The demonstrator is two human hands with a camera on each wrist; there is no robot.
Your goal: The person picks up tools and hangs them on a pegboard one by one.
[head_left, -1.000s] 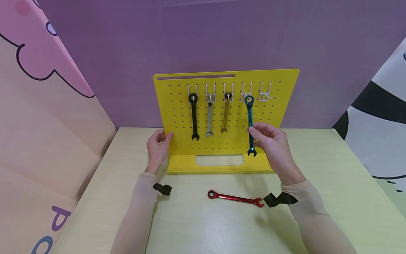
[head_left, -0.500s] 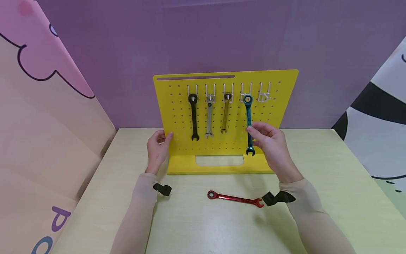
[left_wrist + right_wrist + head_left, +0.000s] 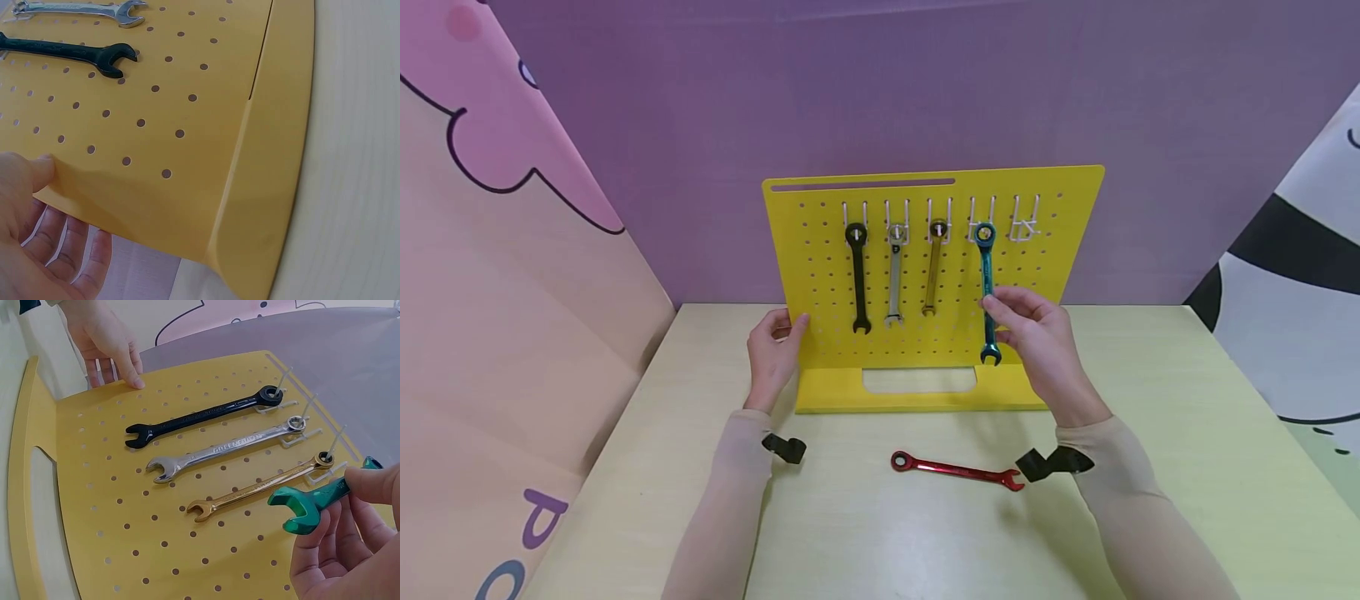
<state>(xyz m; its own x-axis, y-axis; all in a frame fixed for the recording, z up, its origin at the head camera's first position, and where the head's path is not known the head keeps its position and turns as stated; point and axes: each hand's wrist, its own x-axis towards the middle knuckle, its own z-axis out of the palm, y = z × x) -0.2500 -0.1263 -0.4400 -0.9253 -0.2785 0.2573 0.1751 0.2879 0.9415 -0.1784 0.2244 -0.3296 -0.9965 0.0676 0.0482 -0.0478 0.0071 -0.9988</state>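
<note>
Pegboard edge [image 3: 778,242] in pinch of left hand [image 3: 772,354], teal wrench [image 3: 987,271] in grip of right hand [image 3: 1041,337], room between

Three wrenches [image 3: 895,279] hang on the pegboard [image 3: 829,357], a fourth wrench [image 3: 987,271] to their right in the right hand [image 3: 1039,340], the left hand [image 3: 771,354] at the pegboard's left edge; a fifth wrench [image 3: 957,471] lies nearer on the table [image 3: 850,542].

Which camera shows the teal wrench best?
The head view: it shows both ends of the teal combination wrench, with only part of its shaft covered by the right hand. The right wrist view shows its open end larger, but the hand hides its middle. The left wrist view doesn't show it.
</note>
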